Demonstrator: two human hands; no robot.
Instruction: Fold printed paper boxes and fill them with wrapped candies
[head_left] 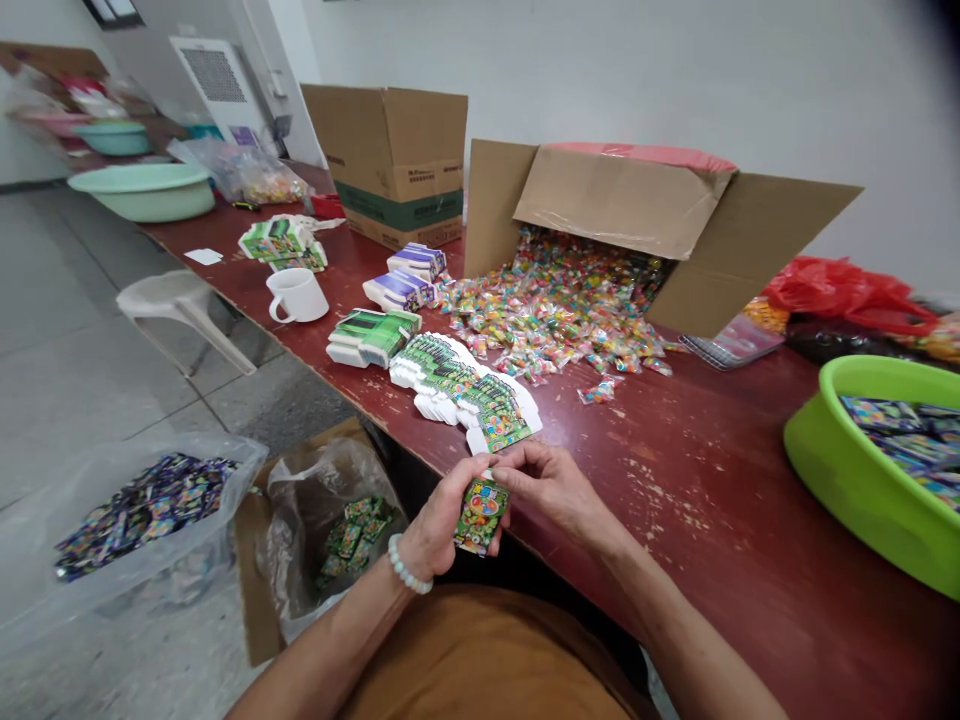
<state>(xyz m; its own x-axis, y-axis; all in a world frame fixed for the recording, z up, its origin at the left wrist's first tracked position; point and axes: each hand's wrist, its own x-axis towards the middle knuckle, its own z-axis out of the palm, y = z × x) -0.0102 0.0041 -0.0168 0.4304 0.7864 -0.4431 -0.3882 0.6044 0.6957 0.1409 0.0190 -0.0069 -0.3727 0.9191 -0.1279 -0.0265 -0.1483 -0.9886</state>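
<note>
Both my hands hold one small green printed carton (481, 516) just over the near edge of the dark red table (712, 520). My left hand (441, 528), with a white bead bracelet on its wrist, grips the carton's side and bottom. My right hand (546, 482) pinches its top flap, fingers closed. Just beyond the hands lies a fanned row of flat green cartons (465, 390). Farther back, a heap of small wrapped candies (559, 320) spills out of a cardboard box lying on its side (637, 215).
A lime green basin (840, 470) with dark packets sits at the right. Stacks of flat cartons (371, 338), a white mug (298, 296) and an upright cardboard box (394, 165) stand at the left. On the floor: a bag-lined box with green cartons (330, 540) and a plastic bag of dark packets (135, 520).
</note>
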